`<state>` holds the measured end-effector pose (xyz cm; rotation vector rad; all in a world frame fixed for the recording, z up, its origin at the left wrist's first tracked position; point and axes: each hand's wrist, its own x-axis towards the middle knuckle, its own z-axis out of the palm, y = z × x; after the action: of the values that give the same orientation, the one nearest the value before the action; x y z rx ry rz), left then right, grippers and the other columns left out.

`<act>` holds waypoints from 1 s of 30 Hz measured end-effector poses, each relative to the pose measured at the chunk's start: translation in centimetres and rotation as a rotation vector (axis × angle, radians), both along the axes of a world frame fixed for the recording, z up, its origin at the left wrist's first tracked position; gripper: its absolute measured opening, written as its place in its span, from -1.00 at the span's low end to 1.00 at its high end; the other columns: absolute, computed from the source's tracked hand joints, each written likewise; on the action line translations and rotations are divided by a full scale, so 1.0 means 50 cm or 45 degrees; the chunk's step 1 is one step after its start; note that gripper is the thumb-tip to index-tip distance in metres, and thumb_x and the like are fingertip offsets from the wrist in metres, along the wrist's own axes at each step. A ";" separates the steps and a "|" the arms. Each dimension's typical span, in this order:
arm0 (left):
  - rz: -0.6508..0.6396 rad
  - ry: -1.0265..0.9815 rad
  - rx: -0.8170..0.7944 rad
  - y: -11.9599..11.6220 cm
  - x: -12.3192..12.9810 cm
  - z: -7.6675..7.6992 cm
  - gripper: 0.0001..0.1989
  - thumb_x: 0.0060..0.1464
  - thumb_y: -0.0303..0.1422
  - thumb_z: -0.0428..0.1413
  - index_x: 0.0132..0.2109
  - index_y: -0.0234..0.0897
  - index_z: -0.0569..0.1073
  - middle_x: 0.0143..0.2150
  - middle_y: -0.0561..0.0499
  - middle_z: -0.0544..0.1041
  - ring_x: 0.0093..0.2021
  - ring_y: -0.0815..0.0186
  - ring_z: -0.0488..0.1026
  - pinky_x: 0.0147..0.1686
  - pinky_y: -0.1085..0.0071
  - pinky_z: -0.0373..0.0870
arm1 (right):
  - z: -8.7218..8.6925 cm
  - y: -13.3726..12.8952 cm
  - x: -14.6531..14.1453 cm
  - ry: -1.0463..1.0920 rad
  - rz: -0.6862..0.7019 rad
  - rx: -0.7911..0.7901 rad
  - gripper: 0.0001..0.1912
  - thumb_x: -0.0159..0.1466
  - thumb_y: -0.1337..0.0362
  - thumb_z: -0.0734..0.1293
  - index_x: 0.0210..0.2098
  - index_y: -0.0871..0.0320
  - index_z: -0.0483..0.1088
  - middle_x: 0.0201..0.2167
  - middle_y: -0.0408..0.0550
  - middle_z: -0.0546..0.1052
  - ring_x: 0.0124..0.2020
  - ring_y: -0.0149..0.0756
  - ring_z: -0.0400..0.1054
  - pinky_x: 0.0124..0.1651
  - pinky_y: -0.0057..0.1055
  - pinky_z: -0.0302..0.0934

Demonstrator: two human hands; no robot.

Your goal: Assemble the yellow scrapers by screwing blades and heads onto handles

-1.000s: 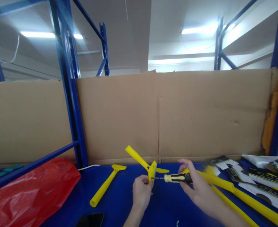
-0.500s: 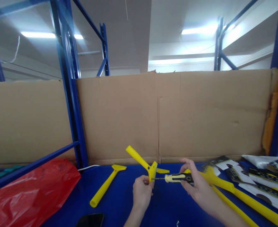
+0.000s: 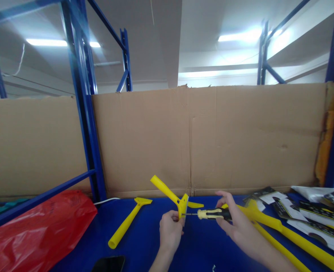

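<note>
My left hand [image 3: 169, 228] is closed on the head of a yellow plastic scraper [image 3: 167, 190], whose handle points up and to the left. My right hand [image 3: 235, 217] grips the back end of a screwdriver [image 3: 212, 214] with a cream and black handle. The screwdriver lies nearly level, and its shaft meets the lower part of the scraper head, just above my left fingertips. Whether a screw sits at the tip is too small to tell. Another yellow scraper [image 3: 125, 226] lies on the blue surface, left of my left hand.
Several yellow scrapers [image 3: 297, 241] lie under and beside my right forearm. Black and white packages [image 3: 322, 223] are piled at the far right. A red plastic bag [image 3: 47, 230] and a dark phone [image 3: 109, 263] are at left. Small metal bits [image 3: 213, 268] lie near the front. Cardboard [image 3: 144, 143] stands behind.
The screwdriver's handle has turned a little, with more of its dark stripes showing. Both hands stay in nearly the same place.
</note>
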<state>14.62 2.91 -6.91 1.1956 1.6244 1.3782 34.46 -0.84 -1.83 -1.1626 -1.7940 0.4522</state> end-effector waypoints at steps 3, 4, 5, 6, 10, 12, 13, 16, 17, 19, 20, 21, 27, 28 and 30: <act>-0.007 0.007 0.002 0.001 0.001 -0.004 -0.97 -0.12 -0.53 0.20 -0.45 -0.36 0.51 -0.52 0.03 0.51 -0.64 0.43 0.41 -0.68 0.56 0.35 | 0.000 0.006 -0.002 -0.045 -0.106 0.031 -0.63 0.25 0.18 0.15 0.04 0.06 0.15 -0.40 -0.15 0.41 -0.53 -0.30 0.33 -0.48 -0.40 0.22; -0.011 0.013 0.001 0.001 0.001 -0.004 -0.96 -0.11 -0.54 0.19 -0.45 -0.36 0.51 -0.51 0.02 0.51 -0.64 0.43 0.41 -0.67 0.56 0.36 | 0.001 0.006 -0.003 -0.086 -0.154 0.023 -0.63 0.28 0.11 0.13 0.04 0.09 0.17 -0.47 -0.16 0.42 -0.52 -0.26 0.35 -0.45 -0.37 0.22; -0.015 0.024 0.000 0.000 0.001 -0.004 -0.95 -0.10 -0.55 0.17 -0.44 -0.36 0.51 -0.51 0.02 0.51 -0.64 0.43 0.41 -0.67 0.56 0.36 | 0.002 0.006 -0.005 -0.125 -0.196 0.004 -0.60 0.29 0.06 0.10 0.04 0.11 0.20 -0.53 -0.17 0.41 -0.51 -0.22 0.36 -0.42 -0.35 0.22; -0.019 0.036 0.000 -0.001 0.001 -0.002 -0.94 -0.09 -0.56 0.16 -0.44 -0.37 0.51 -0.50 0.01 0.51 -0.63 0.42 0.41 -0.68 0.56 0.35 | 0.003 0.005 -0.007 -0.152 -0.226 -0.018 -0.58 0.30 0.02 0.08 0.04 0.12 0.21 -0.57 -0.17 0.41 -0.48 -0.18 0.38 -0.39 -0.32 0.23; -0.023 0.048 -0.001 -0.004 0.000 0.004 -0.92 -0.07 -0.57 0.13 -0.42 -0.38 0.51 -0.47 -0.02 0.52 -0.62 0.42 0.42 -0.67 0.57 0.36 | 0.007 -0.003 -0.009 -0.138 -0.190 -0.024 -0.55 0.29 0.09 0.08 0.12 0.11 0.08 -0.33 -0.07 0.44 -0.38 -0.21 0.40 -0.27 -0.27 0.28; -0.023 0.034 -0.004 -0.003 -0.001 0.003 -0.93 -0.07 -0.57 0.14 -0.42 -0.38 0.51 -0.47 -0.02 0.53 -0.62 0.42 0.43 -0.66 0.56 0.37 | 0.009 -0.007 -0.006 -0.092 -0.093 -0.026 -0.54 0.25 0.20 0.12 0.13 0.09 0.01 -0.19 -0.03 0.38 -0.43 -0.30 0.38 -0.32 -0.32 0.30; -0.021 0.033 -0.005 -0.002 -0.002 0.002 -0.93 -0.07 -0.57 0.15 -0.42 -0.38 0.51 -0.47 -0.01 0.53 -0.63 0.43 0.42 -0.66 0.56 0.37 | 0.010 -0.008 -0.005 -0.070 -0.044 -0.037 -0.52 0.22 0.26 0.12 0.13 0.08 -0.01 -0.17 -0.03 0.36 -0.46 -0.34 0.36 -0.36 -0.35 0.30; -0.020 0.047 -0.007 0.001 -0.002 -0.004 -0.93 -0.06 -0.57 0.14 -0.42 -0.38 0.51 -0.49 0.00 0.51 -0.65 0.44 0.40 -0.66 0.57 0.36 | 0.011 -0.008 -0.003 -0.037 0.036 -0.057 -0.53 0.19 0.32 0.12 0.10 0.05 0.01 -0.21 -0.07 0.36 -0.50 -0.37 0.33 -0.43 -0.41 0.28; -0.019 0.050 -0.009 0.003 -0.003 -0.006 -0.93 -0.06 -0.57 0.14 -0.41 -0.38 0.51 -0.49 0.00 0.51 -0.65 0.45 0.40 -0.66 0.57 0.36 | 0.011 -0.006 -0.003 -0.054 0.028 -0.049 -0.55 0.20 0.31 0.12 0.09 0.05 0.03 -0.24 -0.08 0.37 -0.49 -0.35 0.34 -0.42 -0.40 0.28; -0.014 0.047 -0.012 0.005 -0.003 -0.008 -0.93 -0.06 -0.57 0.14 -0.41 -0.39 0.52 -0.49 0.01 0.52 -0.65 0.45 0.40 -0.67 0.58 0.36 | 0.010 -0.002 -0.004 -0.129 -0.050 -0.036 -0.57 0.23 0.24 0.12 0.10 0.07 0.08 -0.30 -0.08 0.42 -0.41 -0.26 0.38 -0.32 -0.33 0.29; -0.011 0.042 -0.014 0.005 -0.003 -0.009 -0.93 -0.07 -0.57 0.15 -0.41 -0.39 0.52 -0.49 0.01 0.52 -0.65 0.45 0.40 -0.67 0.58 0.35 | 0.009 -0.001 -0.006 -0.173 -0.105 -0.042 -0.58 0.26 0.19 0.11 0.10 0.08 0.11 -0.35 -0.07 0.44 -0.36 -0.19 0.39 -0.27 -0.28 0.28; -0.009 0.037 -0.016 0.006 -0.003 -0.008 -0.94 -0.07 -0.57 0.15 -0.41 -0.38 0.52 -0.49 0.01 0.52 -0.64 0.45 0.40 -0.68 0.59 0.35 | 0.007 0.001 -0.007 -0.211 -0.157 -0.061 -0.58 0.28 0.13 0.09 0.10 0.10 0.14 -0.39 -0.06 0.45 -0.32 -0.13 0.41 -0.23 -0.23 0.27; -0.007 0.033 -0.028 0.005 -0.003 -0.004 -0.95 -0.08 -0.56 0.16 -0.41 -0.38 0.52 -0.49 0.02 0.52 -0.62 0.44 0.42 -0.68 0.60 0.34 | 0.001 -0.002 -0.007 -0.146 -0.139 -0.050 -0.50 0.26 0.13 0.12 0.17 0.08 0.07 -0.27 -0.05 0.45 -0.35 -0.22 0.39 -0.26 -0.29 0.29; -0.013 0.037 -0.030 0.005 -0.004 -0.003 -0.94 -0.07 -0.56 0.15 -0.41 -0.38 0.52 -0.49 0.02 0.52 -0.62 0.43 0.42 -0.68 0.59 0.34 | 0.001 -0.003 -0.006 -0.114 -0.086 -0.035 -0.49 0.24 0.18 0.13 0.18 0.07 0.02 -0.21 -0.05 0.42 -0.39 -0.28 0.38 -0.30 -0.34 0.30; -0.026 0.052 -0.032 0.004 -0.004 -0.003 -0.93 -0.05 -0.56 0.14 -0.41 -0.37 0.51 -0.48 0.01 0.52 -0.62 0.43 0.42 -0.67 0.59 0.35 | 0.002 -0.003 -0.003 -0.074 0.003 -0.041 -0.48 0.21 0.27 0.14 0.17 0.05 0.00 -0.15 -0.04 0.39 -0.44 -0.35 0.35 -0.36 -0.40 0.29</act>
<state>14.44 3.12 -7.04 1.2296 1.6486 1.3248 34.31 -1.01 -1.74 -1.2069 -1.8443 0.4540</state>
